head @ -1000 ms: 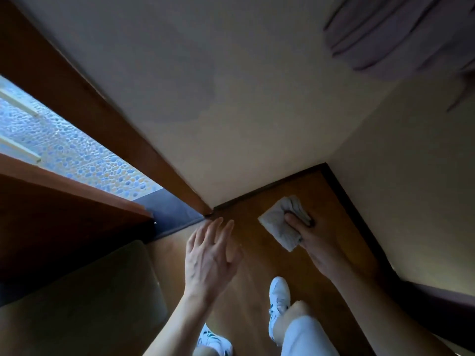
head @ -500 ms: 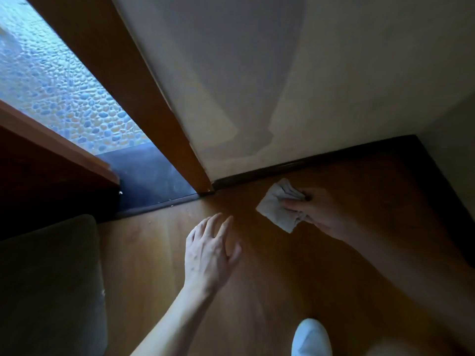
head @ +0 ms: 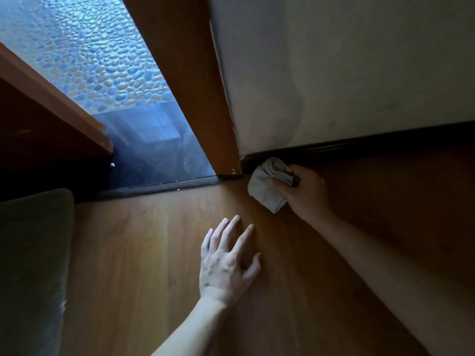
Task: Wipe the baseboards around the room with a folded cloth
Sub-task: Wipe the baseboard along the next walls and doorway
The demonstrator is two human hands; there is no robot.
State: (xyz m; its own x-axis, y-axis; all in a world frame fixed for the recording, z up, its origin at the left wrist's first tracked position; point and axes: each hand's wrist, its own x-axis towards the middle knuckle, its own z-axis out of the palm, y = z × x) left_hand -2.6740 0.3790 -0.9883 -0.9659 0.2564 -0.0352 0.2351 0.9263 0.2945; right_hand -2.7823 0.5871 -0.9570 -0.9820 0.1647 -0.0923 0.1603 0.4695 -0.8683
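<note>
cloth (head: 264,192): no label or lettering can be read
baseboard (head: 359,148): no text or number
wall (head: 359,73): no sign or writing
door frame (head: 185,86): no markings to read
floor (head: 154,253): no text

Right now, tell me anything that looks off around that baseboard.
A darker, curved-edged patch marks the wall just above the baseboard, like a damp stain. Pale crumbs lie by the threshold, and the foot of the door frame looks chipped.
</note>
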